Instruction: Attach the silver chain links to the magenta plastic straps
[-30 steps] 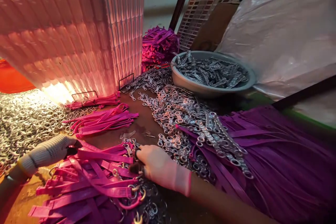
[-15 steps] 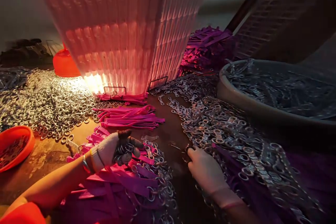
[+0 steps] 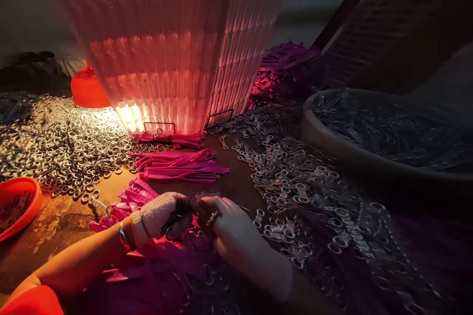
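My left hand [image 3: 162, 216], in a pale glove with dark fingertips, is curled around several metal rings at the lower centre. Against its fingertips my right hand [image 3: 231, 224], gloved too, is closed in a pinch; the small dark thing between its fingers is too blurred to name. Below both hands spreads a pile of magenta straps [image 3: 148, 268], some with metal rings at their ends. A bundle of magenta straps [image 3: 181, 165] lies just beyond my hands. Loose metal clips [image 3: 281, 229] lie to the right of my right hand.
A heap of metal rings [image 3: 62, 142] fills the left, beside an orange bowl [image 3: 35, 206] and an orange lamp [image 3: 88, 89]. Translucent ribbed panels [image 3: 148, 59] stand behind. A large tub [image 3: 314, 130] of clear pieces sits at right, near more purple straps [image 3: 284, 71].
My right hand has moved left from the metal clips to meet my left hand. The left fingers, spread a little before, have curled in around the rings.
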Available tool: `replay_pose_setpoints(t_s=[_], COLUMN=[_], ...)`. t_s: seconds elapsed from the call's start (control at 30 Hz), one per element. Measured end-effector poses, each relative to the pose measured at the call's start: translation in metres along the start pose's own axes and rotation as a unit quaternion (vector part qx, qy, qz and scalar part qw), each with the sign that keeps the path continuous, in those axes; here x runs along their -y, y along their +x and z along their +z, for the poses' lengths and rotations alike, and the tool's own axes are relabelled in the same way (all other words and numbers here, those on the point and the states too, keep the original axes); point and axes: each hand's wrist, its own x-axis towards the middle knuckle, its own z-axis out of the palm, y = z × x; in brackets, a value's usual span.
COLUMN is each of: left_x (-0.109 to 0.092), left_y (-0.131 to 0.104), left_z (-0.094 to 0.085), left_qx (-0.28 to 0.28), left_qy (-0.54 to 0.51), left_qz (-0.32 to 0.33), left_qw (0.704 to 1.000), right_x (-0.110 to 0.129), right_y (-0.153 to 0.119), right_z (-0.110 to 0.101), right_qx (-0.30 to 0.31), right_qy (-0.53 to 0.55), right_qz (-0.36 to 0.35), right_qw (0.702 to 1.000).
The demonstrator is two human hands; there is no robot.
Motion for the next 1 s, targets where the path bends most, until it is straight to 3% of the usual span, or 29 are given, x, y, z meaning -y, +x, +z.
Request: replay_pose_setpoints(t_s=[0.13, 0.27, 0.43, 0.53, 0.67, 0.8, 0.9, 1.0], left_x=[0.003, 0.0, 0.002, 0.005, 0.002, 0.002, 0.003, 0.0], left_y=[0.005, 0.004, 0.005, 0.006, 0.004, 0.003, 0.002, -0.002], left_z=[-0.004, -0.004, 0.0, 0.001, 0.0, 0.003, 0.007, 0.01], left_qx=[-0.01, 0.022, -0.018, -0.024, 0.012, 0.037, -0.003, -0.046], left_qy=[-0.034, 0.0, -0.021, -0.039, -0.043, -0.008, 0.032, 0.098], left_qz=[-0.016, 0.001, 0.057, 0.061, 0.023, 0.01, 0.007, 0.044], left_qw=[0.999, 1.0, 0.998, 0.997, 0.999, 0.999, 0.999, 0.993], right_x=[-0.002, -0.003, 0.007, 0.012, 0.005, -0.003, -0.003, -0.001], right_y=[0.005, 0.003, 0.002, 0.0, -0.004, -0.004, -0.003, -0.001], right_z=[0.007, 0.006, 0.002, 0.001, 0.0, 0.003, 0.004, -0.002], right_qx=[0.017, -0.005, -0.069, -0.075, -0.076, -0.033, 0.004, 0.078], right_qy=[-0.05, 0.096, 0.323, 0.366, 0.288, 0.184, 0.061, -0.027], right_qz=[-0.041, 0.036, 0.203, 0.231, 0.126, 0.03, 0.068, 0.128], right_qw=[0.998, 0.995, 0.922, 0.898, 0.946, 0.982, 0.996, 0.988])
